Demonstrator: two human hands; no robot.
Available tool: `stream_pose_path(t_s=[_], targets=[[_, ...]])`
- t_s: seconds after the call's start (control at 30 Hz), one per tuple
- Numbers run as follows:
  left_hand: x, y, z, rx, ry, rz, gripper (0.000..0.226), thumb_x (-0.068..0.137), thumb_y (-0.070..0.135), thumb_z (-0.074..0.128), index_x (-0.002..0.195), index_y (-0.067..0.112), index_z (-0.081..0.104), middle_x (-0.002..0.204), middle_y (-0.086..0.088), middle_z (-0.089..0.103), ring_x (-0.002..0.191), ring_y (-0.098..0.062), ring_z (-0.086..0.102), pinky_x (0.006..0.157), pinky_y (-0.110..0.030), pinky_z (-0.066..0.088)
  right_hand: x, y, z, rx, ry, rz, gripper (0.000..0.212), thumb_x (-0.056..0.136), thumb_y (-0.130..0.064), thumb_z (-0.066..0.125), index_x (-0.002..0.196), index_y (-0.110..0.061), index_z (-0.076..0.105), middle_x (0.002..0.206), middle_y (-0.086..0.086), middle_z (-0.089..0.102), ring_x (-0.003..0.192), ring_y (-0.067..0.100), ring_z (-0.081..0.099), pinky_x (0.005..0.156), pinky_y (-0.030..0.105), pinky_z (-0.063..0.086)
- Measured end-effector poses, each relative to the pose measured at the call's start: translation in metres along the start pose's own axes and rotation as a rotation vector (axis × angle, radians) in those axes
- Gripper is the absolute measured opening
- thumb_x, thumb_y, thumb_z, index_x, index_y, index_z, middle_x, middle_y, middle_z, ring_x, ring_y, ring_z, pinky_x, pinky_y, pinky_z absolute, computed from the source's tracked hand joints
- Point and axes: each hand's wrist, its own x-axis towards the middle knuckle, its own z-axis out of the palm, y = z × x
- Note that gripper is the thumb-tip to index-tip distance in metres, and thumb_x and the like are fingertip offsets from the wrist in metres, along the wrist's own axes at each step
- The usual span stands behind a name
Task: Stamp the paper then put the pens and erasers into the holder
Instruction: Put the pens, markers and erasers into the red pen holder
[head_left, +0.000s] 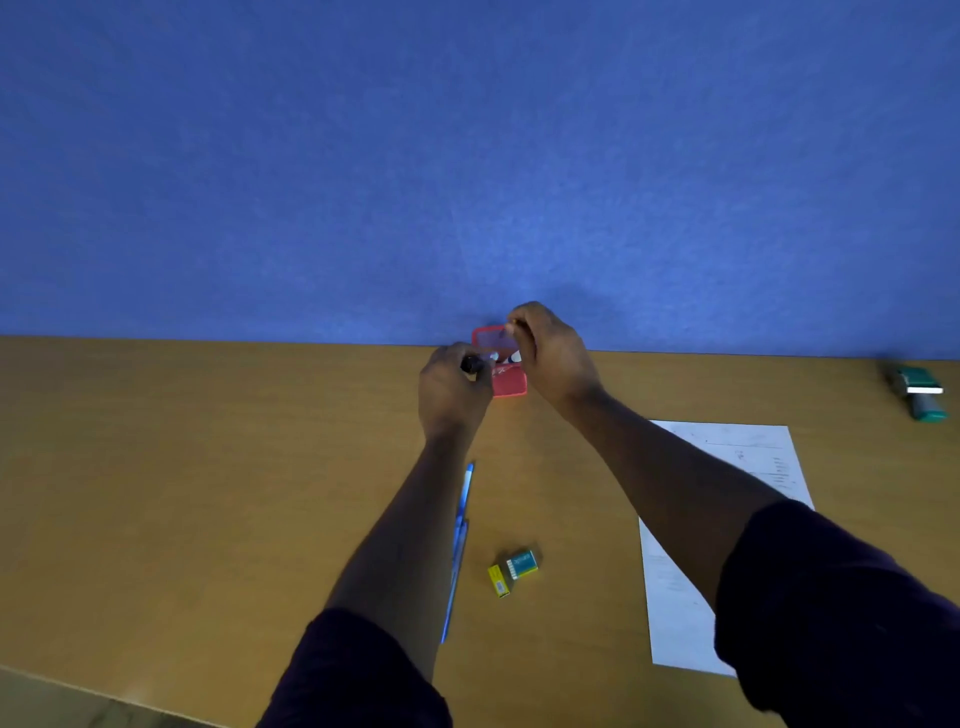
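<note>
Against the blue partition wall (467, 156) at the far edge of the wooden surface (182, 467) stands a red holder (506, 384), and both hands meet at it. Left of the holder, the left hand (452, 389) has its fingers curled round a dark-capped pen (474, 364) whose tip points toward the holder's opening. Nearer the person than the holder, a blue pen (460, 540) lies on the surface alongside the left forearm, and just right of it sit two small erasers touching each other, a yellow eraser (498, 579) and a teal eraser (522, 563). Directly over the holder's right side, the right hand (550, 358) is curled, fingertips pinching something small at the holder's top rim; what it is cannot be told. Right of the holder and nearer, a printed paper (727, 467) lies flat, partly under the right forearm. Far right of the holder, by the wall, rests a green stamp (919, 392).
</note>
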Motion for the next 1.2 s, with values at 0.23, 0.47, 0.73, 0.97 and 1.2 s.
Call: stream_pose_path(t_s=[0.23,0.47,0.73,0.97,1.2], targets=[[0.009,-0.001,0.009,0.043,-0.047,0.047,0.019,0.087,0.024,0.074,0.096,0.008,0.074,0.093,-0.008,0.071,0.084,-0.023,0.067,0.076,-0.037,0.054,0.002,0.013,0.011,-0.126,-0.079,-0.029,0.018,0.097,-0.013,0.053,0.098,-0.005,0.069,0.099,0.012,0.065,0.086,0.027,0.063,0.069,0.04,0.051],[0.018,0.002,0.015,0.144,-0.124,0.143,0.03,0.092,0.032,0.067,0.097,0.003,0.067,0.096,-0.012,0.064,0.089,-0.029,0.062,0.069,-0.038,0.049,0.009,0.024,0.013,-0.29,-0.054,0.008,0.017,0.093,-0.017,0.057,0.086,-0.015,0.072,0.085,0.003,0.07,0.084,0.026,0.059,0.072,0.034,0.047],[0.017,0.008,0.018,0.119,-0.108,0.203,0.032,0.1,0.036,0.06,0.102,0.005,0.066,0.097,-0.009,0.065,0.092,-0.025,0.061,0.072,-0.04,0.051,0.01,0.029,0.018,-0.262,-0.062,0.115,0.019,0.096,-0.025,0.055,0.096,-0.023,0.074,0.093,-0.001,0.072,0.082,0.023,0.064,0.066,0.031,0.048],[0.018,0.011,0.017,0.098,-0.105,0.148,0.035,0.104,0.035,0.052,0.114,0.003,0.064,0.108,-0.012,0.062,0.095,-0.026,0.06,0.07,-0.034,0.047,0.009,0.03,0.023,-0.17,-0.05,0.158,0.021,0.098,-0.032,0.054,0.095,-0.024,0.073,0.093,-0.001,0.073,0.078,0.018,0.066,0.057,0.023,0.037],[0.014,0.009,0.021,0.089,-0.082,0.139,0.034,0.103,0.035,0.054,0.106,0.002,0.063,0.103,-0.012,0.061,0.091,-0.029,0.06,0.066,-0.041,0.051,0.016,0.029,0.025,-0.18,-0.085,0.286,0.024,0.097,-0.034,0.05,0.102,-0.027,0.072,0.091,0.001,0.074,0.078,0.021,0.067,0.064,0.032,0.056]])
